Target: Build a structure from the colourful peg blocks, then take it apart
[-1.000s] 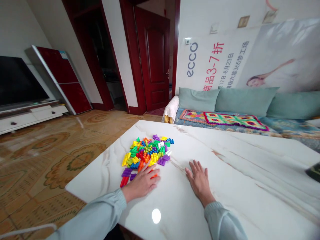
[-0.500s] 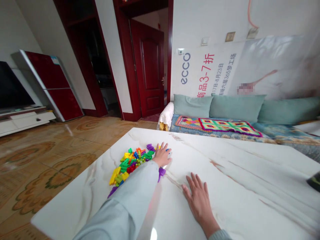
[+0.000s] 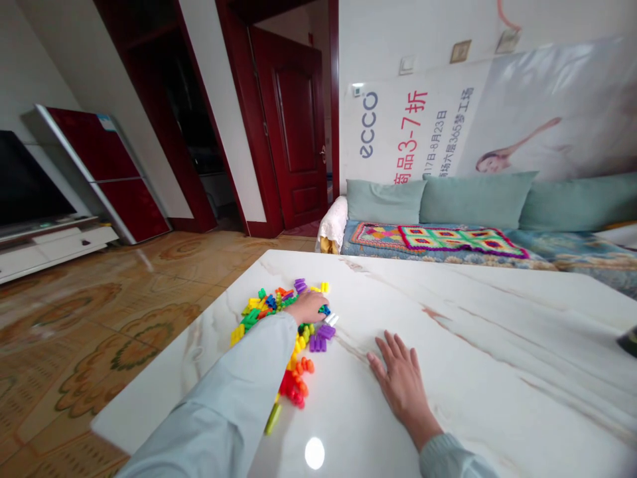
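My left hand (image 3: 307,307) lies over a heap of small colourful plastic toy pieces (image 3: 256,312). Its fingers curl downward beside a blue piece (image 3: 324,310); their tips are hidden, so I cannot make out what they grip. Just right of that hand are a white piece (image 3: 331,320) and purple pieces (image 3: 322,338). Along my left sleeve, orange pieces (image 3: 304,365), red pieces (image 3: 292,390) and an olive-green stick (image 3: 273,419) are spread. My right hand (image 3: 401,375) rests palm down on the white marbled table (image 3: 478,372), fingers apart, touching no piece.
Beyond the table stands a sofa with green cushions (image 3: 475,200) and a crocheted mat (image 3: 462,240). A dark object (image 3: 628,341) sits at the right table edge. Left, across the tiled floor, are a red refrigerator (image 3: 109,172) and a television (image 3: 30,182).
My left hand has shifted slightly left, its spread fingers now curled. More purple, orange and red pieces show beside the sleeve. My right hand stays flat; the view has turned a little.
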`<state>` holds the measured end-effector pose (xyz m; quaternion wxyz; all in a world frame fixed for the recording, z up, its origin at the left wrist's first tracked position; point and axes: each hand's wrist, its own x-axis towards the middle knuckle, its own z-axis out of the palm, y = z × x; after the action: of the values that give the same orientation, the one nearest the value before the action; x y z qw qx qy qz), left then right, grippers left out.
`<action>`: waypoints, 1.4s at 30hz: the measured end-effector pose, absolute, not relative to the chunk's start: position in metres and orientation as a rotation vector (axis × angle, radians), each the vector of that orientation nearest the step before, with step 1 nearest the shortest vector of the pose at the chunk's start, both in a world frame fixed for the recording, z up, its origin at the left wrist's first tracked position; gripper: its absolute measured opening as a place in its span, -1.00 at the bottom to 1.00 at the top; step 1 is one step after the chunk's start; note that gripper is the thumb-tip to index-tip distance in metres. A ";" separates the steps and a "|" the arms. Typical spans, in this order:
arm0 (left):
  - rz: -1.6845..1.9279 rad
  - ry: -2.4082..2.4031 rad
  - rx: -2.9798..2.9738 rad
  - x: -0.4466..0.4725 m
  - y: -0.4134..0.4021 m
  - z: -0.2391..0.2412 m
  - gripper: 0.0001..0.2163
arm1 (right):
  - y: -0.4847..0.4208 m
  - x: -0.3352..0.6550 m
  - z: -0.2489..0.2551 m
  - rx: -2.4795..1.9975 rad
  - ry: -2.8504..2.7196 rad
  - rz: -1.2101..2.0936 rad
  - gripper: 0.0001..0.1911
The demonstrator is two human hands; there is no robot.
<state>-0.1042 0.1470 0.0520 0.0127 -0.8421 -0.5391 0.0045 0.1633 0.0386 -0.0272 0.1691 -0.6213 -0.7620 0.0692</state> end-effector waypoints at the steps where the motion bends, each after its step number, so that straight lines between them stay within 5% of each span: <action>1: -0.003 -1.665 -2.631 -0.105 0.141 0.055 -0.77 | 0.039 0.163 -0.028 -1.767 -2.168 0.191 -0.34; 7: -0.223 -1.450 -2.713 -0.090 0.088 0.041 -0.49 | 0.040 0.162 -0.027 -1.792 -2.190 0.148 -0.36; 15: -0.183 -1.548 -2.753 -0.104 0.063 0.026 -0.60 | 0.039 0.163 -0.027 -1.786 -2.199 0.142 -0.37; 21: -0.660 -1.764 -2.533 -0.135 0.007 0.070 -0.59 | 0.039 0.163 -0.027 -1.761 -2.197 0.148 -0.35; 25: -0.869 -1.962 -2.070 -0.157 -0.080 0.038 -0.65 | 0.038 0.162 -0.027 -1.774 -2.200 0.125 -0.35; 30: -0.834 -2.296 -1.711 -0.160 -0.150 -0.046 -0.04 | 0.040 0.160 -0.028 -1.779 -2.243 0.052 -0.32; 35: -0.980 -2.354 -1.730 -0.165 -0.125 -0.062 -0.30 | 0.021 0.135 -0.016 -1.749 -2.235 0.083 -0.32; 42: -1.099 -2.295 -1.821 -0.166 -0.103 -0.056 -0.34 | -0.042 0.034 -0.005 -1.344 -2.175 0.385 -0.27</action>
<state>-0.1656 -0.1031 -0.0558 0.0062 -0.5818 -0.7335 -0.3513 0.0344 -0.0420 -0.0045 0.2745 -0.5000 -0.8088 0.1432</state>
